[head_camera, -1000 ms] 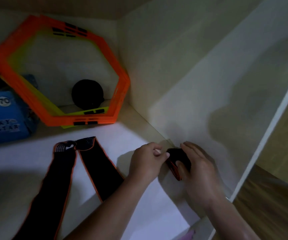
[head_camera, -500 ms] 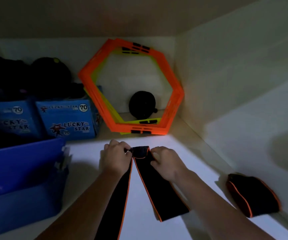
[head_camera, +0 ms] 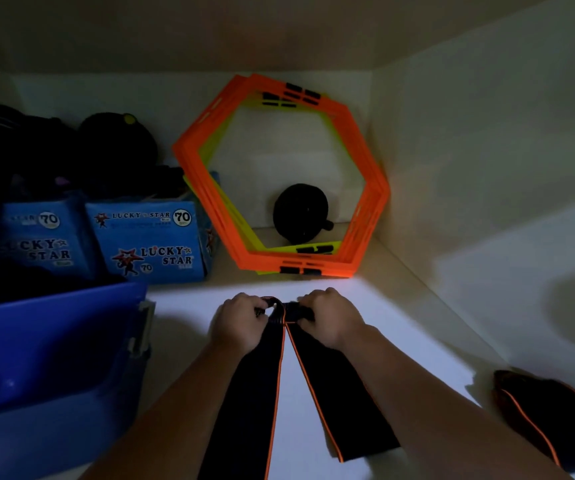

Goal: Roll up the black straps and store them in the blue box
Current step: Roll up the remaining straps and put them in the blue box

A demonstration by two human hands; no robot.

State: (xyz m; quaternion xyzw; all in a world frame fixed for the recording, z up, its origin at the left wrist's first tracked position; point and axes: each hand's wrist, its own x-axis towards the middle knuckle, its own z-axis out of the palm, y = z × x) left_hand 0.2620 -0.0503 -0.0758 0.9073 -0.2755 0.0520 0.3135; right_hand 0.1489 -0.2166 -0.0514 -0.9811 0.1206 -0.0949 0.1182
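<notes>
Both grips clenched on far end of strap (head_camera: 254,393): left hand (head_camera: 239,322) and right hand (head_camera: 331,318) side by side. Strap's long axis runs near from the hands, along the shelf (head_camera: 400,323). Box (head_camera: 54,341) left, nearer left hand. Rolled strap (head_camera: 549,410) lies right.

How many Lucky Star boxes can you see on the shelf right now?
2. One Lucky Star box stands beside the orange hexagon frames; the second sits left of it, behind the blue bin. Others may hide in the dark.
</notes>
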